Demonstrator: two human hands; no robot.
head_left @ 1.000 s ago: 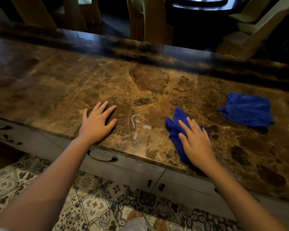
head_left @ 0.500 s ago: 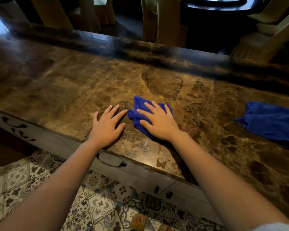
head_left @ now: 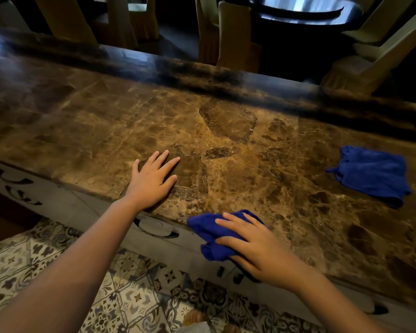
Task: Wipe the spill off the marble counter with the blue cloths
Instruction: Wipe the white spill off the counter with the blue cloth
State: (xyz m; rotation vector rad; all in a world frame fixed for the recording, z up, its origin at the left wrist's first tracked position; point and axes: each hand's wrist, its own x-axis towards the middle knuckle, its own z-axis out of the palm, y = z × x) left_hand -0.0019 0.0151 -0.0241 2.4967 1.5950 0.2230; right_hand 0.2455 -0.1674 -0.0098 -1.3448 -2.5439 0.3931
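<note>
While the left hand (head_left: 151,182) lies flat and spread on the counter (head_left: 250,150), the right hand (head_left: 252,246) presses a bunched cloth (head_left: 207,230) over the near edge, hiding part of it; a second cloth (head_left: 370,174) lies well apart.

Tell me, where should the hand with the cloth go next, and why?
Probably slide it back up onto the counter. The right hand has pulled the blue cloth to the front edge, where it partly hangs off; the left hand rests flat.
</note>
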